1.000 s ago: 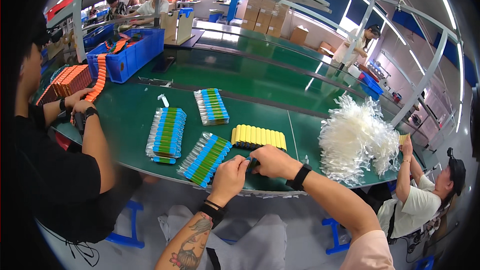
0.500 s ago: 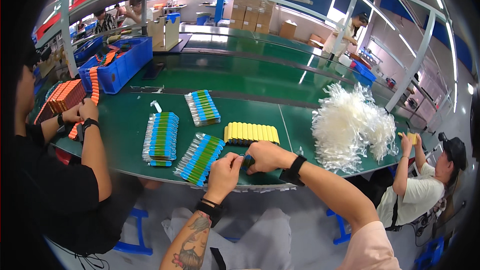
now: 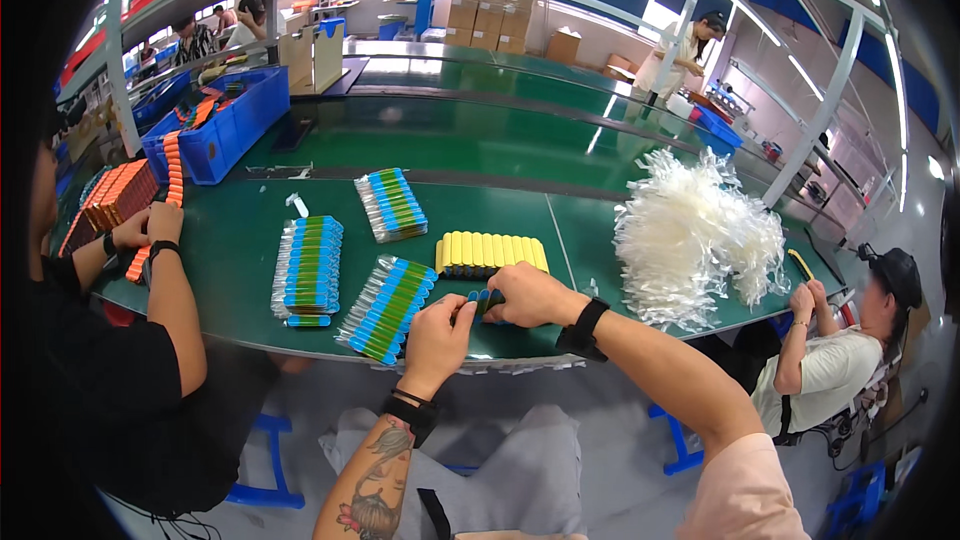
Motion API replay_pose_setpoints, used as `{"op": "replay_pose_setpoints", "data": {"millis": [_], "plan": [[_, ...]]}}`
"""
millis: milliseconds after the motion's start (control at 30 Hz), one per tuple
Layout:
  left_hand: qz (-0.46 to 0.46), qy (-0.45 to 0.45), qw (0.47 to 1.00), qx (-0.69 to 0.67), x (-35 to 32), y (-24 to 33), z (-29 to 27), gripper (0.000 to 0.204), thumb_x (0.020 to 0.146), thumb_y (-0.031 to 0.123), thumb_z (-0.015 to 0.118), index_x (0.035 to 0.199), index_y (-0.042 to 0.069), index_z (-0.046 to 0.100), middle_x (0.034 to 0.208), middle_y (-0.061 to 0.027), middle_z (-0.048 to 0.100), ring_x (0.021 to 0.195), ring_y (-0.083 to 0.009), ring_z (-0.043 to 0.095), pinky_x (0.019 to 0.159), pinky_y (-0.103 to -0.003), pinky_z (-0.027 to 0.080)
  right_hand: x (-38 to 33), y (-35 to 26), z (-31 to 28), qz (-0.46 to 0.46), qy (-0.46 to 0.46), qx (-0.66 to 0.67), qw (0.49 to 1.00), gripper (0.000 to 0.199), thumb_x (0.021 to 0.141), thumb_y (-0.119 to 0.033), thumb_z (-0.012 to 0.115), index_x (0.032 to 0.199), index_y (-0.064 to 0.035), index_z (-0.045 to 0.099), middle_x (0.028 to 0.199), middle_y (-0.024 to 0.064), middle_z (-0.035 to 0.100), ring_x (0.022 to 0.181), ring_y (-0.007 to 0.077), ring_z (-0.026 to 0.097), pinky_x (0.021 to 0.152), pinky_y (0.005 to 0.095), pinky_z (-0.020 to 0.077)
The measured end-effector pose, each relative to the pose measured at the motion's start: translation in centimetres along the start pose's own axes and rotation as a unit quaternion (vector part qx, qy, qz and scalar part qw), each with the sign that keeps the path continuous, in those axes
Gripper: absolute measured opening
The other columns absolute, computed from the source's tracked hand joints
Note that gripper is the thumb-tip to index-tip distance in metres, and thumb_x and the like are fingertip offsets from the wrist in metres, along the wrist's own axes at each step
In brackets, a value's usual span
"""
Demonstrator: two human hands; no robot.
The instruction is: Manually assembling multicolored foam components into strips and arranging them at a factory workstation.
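Your fingers meet over one small blue cylinder [image 3: 484,300] at the near edge of the green bench [image 3: 230,240]: right hand [image 3: 528,295] curled over it from above, fingertips pressed together and closed on its right end, left hand [image 3: 440,332] coming up from below with thumb and forefinger pinching at the left end; whether a clear sleeve is already around it cannot be told, the knuckles hide that. The cylinder sits just in front of the row of yellow cylinders [image 3: 492,252] and just right of the nearest sleeved bundle [image 3: 388,306]. Judged from this, you are mid-way through bagging or seating one piece, and the finished rows suggest a fair part done. The next move likely calls for a firm two-handed grip, the piece level, then laying it flush against the near bundle without knocking that row askew. Further out: two more sleeved bundles [image 3: 308,268] and [image 3: 390,204], a heap of clear plastic sleeves [image 3: 695,235] to your right, a co-worker's hands [image 3: 150,225] at orange strips [image 3: 115,195] on your left, a blue bin [image 3: 225,130] behind, a seated person [image 3: 840,360] at far right
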State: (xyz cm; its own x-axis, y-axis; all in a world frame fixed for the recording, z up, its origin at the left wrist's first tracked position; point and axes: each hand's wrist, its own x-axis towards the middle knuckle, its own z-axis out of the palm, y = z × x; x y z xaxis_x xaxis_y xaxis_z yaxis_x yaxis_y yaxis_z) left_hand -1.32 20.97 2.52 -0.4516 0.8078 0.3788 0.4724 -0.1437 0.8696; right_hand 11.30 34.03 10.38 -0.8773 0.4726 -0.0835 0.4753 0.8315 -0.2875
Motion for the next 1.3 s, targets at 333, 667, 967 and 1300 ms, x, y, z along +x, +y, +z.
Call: {"op": "replay_pose_setpoints", "data": {"millis": [333,667,967,1300], "plan": [[0.031,0.026,0.999,-0.001,-0.5,-0.5,-0.1,0.023,0.097,0.020,0.065,0.092,-0.002,0.069,0.069,-0.0167,0.065,0.058,-0.0264,0.063,0.057,-0.036,0.047,-1.4,-0.2,0.7,-0.035,-0.017,0.021,0.999,0.033,0.076,-0.025,0.084,0.089,0.0014,0.071,0.080,0.0224,0.070,0.084,0.0417,0.069,0.076,0.0477,0.0536],[-0.012,-0.013,1.000,0.023,0.2,0.1,-0.1,0.022,0.097,0.019,0.064,0.089,-0.001,0.067,0.080,-0.0189,0.067,0.074,-0.0387,0.065,0.064,-0.044,0.050,-0.1,0.7,0.0,-0.019,-0.036,0.002,0.999,0.035,0.076,-0.021,0.082,0.100,0.0025,0.074,0.088,0.0243,0.073,0.089,0.0414,0.071,0.082,0.0469,0.0566],[0.003,0.001,1.000,0.007,-0.6,0.1,-0.3,0.022,0.096,0.020,0.064,0.089,-0.001,0.068,0.083,-0.0194,0.068,0.077,-0.0404,0.066,0.068,-0.045,0.051,-1.3,0.4,0.6,-0.060,-0.031,-0.005,0.998,0.037,0.079,-0.026,0.082,0.100,0.0025,0.073,0.082,0.0219,0.072,0.084,0.0404,0.070,0.079,0.0468,0.0551],[0.012,0.002,0.999,0.031,0.0,-0.1,0.0,0.023,0.097,0.021,0.064,0.091,0.000,0.068,0.084,-0.0183,0.068,0.078,-0.0401,0.066,0.068,-0.045,0.051,-0.9,1.0,0.6,-0.030,0.015,-0.020,0.999,0.029,0.080,-0.026,0.080,0.086,0.0019,0.071,0.078,0.0231,0.069,0.081,0.0422,0.068,0.076,0.0494,0.0532]]}}
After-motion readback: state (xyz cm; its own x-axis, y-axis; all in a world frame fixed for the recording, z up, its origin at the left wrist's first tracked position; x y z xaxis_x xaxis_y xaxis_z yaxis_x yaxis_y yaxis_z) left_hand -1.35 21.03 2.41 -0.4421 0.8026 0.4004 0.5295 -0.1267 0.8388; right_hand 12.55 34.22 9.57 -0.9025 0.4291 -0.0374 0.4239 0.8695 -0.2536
